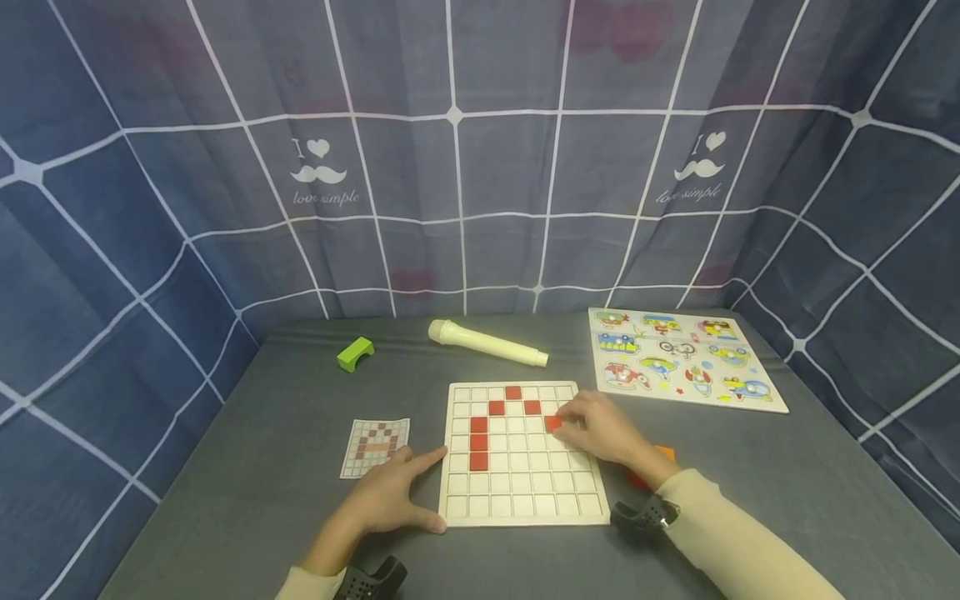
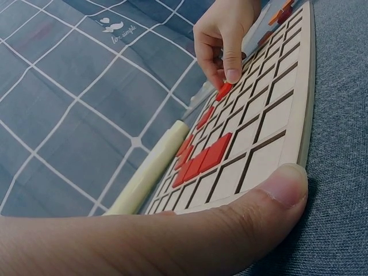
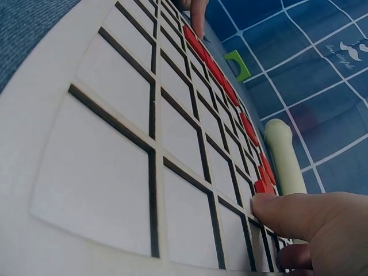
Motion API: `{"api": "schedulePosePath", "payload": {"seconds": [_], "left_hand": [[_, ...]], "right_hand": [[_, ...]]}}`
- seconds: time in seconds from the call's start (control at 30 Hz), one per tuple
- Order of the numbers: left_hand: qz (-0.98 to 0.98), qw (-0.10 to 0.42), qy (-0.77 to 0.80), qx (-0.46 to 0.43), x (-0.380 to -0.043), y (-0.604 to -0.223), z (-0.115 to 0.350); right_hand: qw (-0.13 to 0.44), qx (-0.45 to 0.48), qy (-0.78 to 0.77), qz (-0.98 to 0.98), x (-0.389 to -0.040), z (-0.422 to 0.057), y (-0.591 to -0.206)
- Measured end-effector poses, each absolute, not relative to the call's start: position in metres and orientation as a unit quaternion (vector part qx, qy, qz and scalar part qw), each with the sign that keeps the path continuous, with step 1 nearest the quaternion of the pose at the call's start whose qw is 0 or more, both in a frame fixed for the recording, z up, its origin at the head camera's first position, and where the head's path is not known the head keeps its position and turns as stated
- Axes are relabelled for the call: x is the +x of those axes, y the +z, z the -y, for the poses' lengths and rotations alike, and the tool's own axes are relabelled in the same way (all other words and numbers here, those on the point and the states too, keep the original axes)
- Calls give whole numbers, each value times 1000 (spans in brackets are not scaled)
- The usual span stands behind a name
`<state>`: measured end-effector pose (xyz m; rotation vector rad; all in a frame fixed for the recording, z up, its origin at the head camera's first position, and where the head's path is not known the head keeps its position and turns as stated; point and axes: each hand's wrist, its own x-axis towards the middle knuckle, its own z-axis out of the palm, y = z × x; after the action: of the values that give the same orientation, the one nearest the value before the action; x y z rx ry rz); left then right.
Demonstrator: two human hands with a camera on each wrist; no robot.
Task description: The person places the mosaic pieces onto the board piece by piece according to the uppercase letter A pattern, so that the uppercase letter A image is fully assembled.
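Observation:
A pale wooden grid board (image 1: 523, 483) lies on the dark table, with several red square tiles (image 1: 478, 442) set in its cells. My right hand (image 1: 603, 429) is over the board's right side, thumb and fingertips pinching a red tile (image 1: 552, 423) at a cell; the left wrist view shows the same red tile (image 2: 224, 90) under the thumb. Against the board's left edge rests my left hand (image 1: 386, 498), thumb and index finger stretched apart, holding nothing. A small pattern card (image 1: 375, 448) with a coloured grid lies beside it, its lower corner near the hand.
Behind the board lies a cream microphone-shaped stick (image 1: 487, 342). A green arch block (image 1: 356, 354) is at the back left, and a vehicle picture puzzle (image 1: 678, 358) at the back right. Orange and red pieces (image 1: 666, 452) are partly hidden by my right wrist. A checked curtain (image 1: 495, 167) surrounds the table.

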<state>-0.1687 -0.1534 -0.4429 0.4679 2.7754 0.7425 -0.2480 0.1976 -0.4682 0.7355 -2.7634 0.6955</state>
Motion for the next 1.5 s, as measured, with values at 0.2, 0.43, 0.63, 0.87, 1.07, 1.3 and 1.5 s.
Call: {"api": "schedulePosePath", "payload": {"seconds": [0.2,0.43,0.63,0.87,1.07,1.3,1.5], "left_hand": [[-947,117,254,157,-169,-442,153],[-947,121,254,154,-169,-441,153],[-948,121,254,152,-169,-440,153],[-949,128,253,138,-169,-439,151],[-949,127,254,138,-170,-440,151],[-949,127,255,137,-169,-442,151],[-947,126,259,141,-169,-443,151]], "right_hand": [[96,246,235,936,-248,-197,-467],[93,237,236,938,-246,-196,-467],[92,236,236,938,-245,-195,-465],[102,248,239,933,-245,-193,-462],[91,240,236,937,-245,-193,-460],[94,243,231,937,-245,-192,-460],[101,246,235,935,-245,-192,-461]]}}
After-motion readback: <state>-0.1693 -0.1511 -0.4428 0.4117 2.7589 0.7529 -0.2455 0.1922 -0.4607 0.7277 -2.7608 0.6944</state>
